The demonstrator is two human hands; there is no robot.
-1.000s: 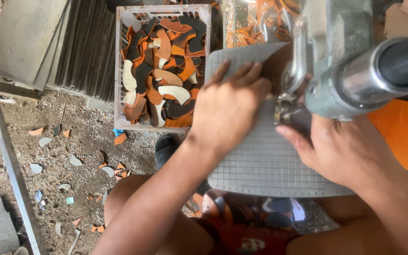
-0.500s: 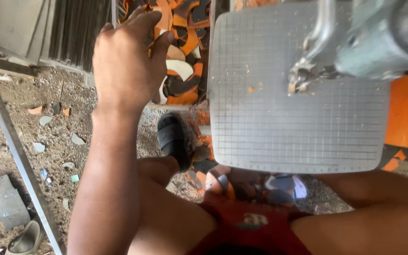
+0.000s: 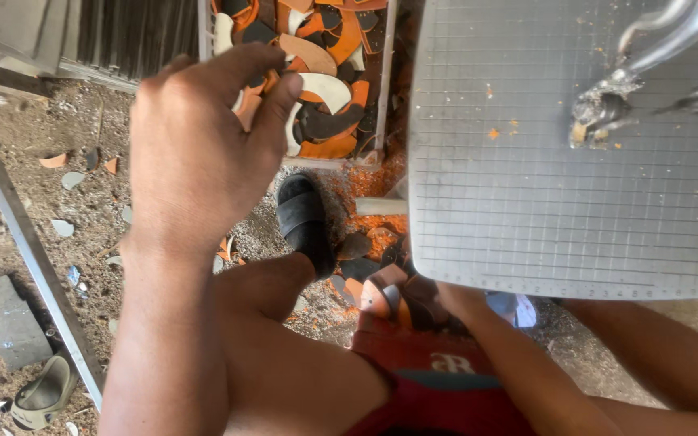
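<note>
Grey gridded desk (image 3: pixel 527 202), hard and flat, dusted with orange crumbs, sits right of the crate (image 3: pixel 381 81). That white slatted crate is packed with curved orange, cream and black offcuts (image 3: pixel 317 89). Left hand (image 3: pixel 195 153) hovers over it, fingers (image 3: pixel 272 105) loosely curled, holding nothing I can see. Right hand's hidden below the desk. I'd pinch one piece by its edge.

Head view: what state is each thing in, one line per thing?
Left hand: raised over the crate, fingers curled, grip not visible.
Right hand: hidden under the table.
White crate: full of orange, white and black curved cut pieces.
Gridded work table: bare except for orange dust.
Machine head: nothing under it.
Black sandal: on the foot, flat on the ground.
</note>
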